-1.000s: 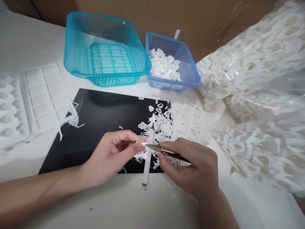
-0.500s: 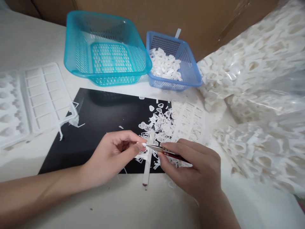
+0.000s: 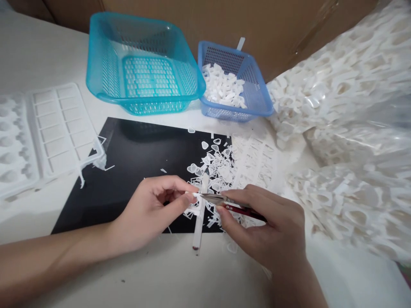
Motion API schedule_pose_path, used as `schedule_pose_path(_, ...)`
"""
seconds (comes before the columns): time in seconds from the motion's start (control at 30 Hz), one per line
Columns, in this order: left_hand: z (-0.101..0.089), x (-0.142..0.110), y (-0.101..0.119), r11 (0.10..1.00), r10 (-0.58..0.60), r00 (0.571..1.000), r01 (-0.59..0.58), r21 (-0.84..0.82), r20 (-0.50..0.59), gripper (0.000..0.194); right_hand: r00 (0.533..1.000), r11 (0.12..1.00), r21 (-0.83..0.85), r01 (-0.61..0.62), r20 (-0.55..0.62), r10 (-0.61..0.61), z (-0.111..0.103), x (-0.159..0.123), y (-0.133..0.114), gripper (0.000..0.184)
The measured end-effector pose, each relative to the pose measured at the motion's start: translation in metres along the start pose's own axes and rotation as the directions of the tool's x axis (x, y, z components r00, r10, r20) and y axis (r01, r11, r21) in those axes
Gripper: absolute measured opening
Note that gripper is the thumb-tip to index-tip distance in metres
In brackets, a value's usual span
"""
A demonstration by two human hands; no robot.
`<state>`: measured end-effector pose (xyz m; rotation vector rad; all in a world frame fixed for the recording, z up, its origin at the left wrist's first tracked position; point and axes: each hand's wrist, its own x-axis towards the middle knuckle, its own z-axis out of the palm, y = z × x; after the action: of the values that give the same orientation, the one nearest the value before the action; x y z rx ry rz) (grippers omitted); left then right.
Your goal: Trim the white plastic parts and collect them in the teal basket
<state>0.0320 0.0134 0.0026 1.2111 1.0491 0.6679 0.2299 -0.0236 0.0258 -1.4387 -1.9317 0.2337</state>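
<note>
Between thumb and forefinger, my left hand (image 3: 160, 209) pinches a small white plastic part (image 3: 194, 194), mostly hidden by the fingertips. My right hand (image 3: 266, 226) grips a pair of thread snips (image 3: 237, 207) with dark red handles. The tips of the snips reach the edge of the white part, just right of my left fingertips. Below the hands lies a white-handled craft knife (image 3: 199, 222), pointing away from me. Around it, small white plastic scraps (image 3: 221, 167) are heaped on the right part of a black mat (image 3: 138, 158).
A turquoise basket (image 3: 147, 100) stands at the back, beside a blue basket (image 3: 239, 113) with many white pieces in it. White compartment trays (image 3: 69, 128) lie at left. Clear plastic bags of white parts (image 3: 346, 102) bulge along the right side. A brown cardboard wall (image 3: 180, 19) stands behind.
My right hand and the snips have shifted slightly to the right, and the handles have spread a little. My left hand stays nearly in place with the white part.
</note>
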Motion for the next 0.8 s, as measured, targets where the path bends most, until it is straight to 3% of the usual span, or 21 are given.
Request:
schedule_pose_path(0.17, -0.0004, -0.001, -0.0006, 1.0, -0.014, 1.0, 0.014, 0.009, 0.01, 0.017, 0.997, 1.0, -0.008, 0.016, 0.079, -0.015, -0.0026, 0.0025, -0.0028, 0.008)
schedule_pose_path(0.8, -0.0015, 0.0018, 0.0012, 1.0, -0.002, 1.0, 0.001, 0.005, 0.03, 0.016, 0.998, 0.999, -0.03, 0.033, 0.055, -0.031, 0.0031, 0.0022, -0.0021, 0.006)
